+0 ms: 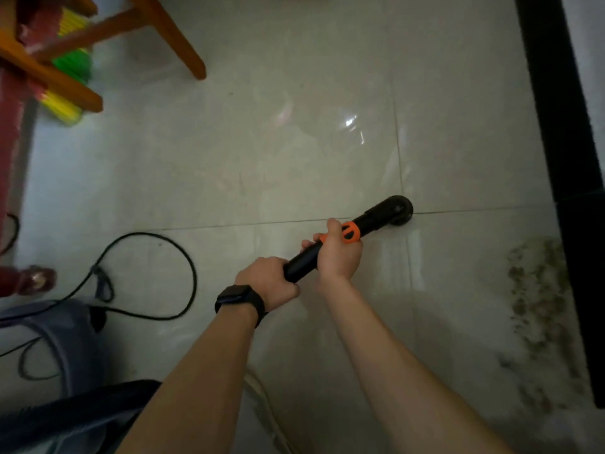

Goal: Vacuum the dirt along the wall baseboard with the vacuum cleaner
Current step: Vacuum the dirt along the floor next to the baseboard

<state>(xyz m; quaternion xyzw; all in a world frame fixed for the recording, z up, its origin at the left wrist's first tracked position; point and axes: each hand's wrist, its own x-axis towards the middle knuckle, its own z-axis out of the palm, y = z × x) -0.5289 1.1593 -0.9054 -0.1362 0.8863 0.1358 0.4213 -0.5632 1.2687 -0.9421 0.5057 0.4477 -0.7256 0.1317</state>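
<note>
Both hands hold the wand (302, 262); left hand (268, 280) clenches its rear, right hand (340, 253) fingers (334, 226) grasp beside the collar (350, 232); nozzle (397, 209) ahead on the floor (229, 158), apart from dirt (537, 306) by the baseboard (556, 109).

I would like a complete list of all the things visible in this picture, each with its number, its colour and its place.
vacuum tube: one, black with orange collar, centre, nozzle end towards the baseboard
dirt: one patch, brown, right, beside the baseboard
baseboard: one, black, right edge
floor: pale glossy tiles, throughout
cable: one, black, looped at left
vacuum body: one, grey, lower left
wooden legs: several, orange-brown, upper left
broom bristles: one bunch, yellow, green and red, upper left
watch: one, black, left wrist
left hand: one, grips the tube's near end
right hand: one, grips the tube at the orange collar
</note>
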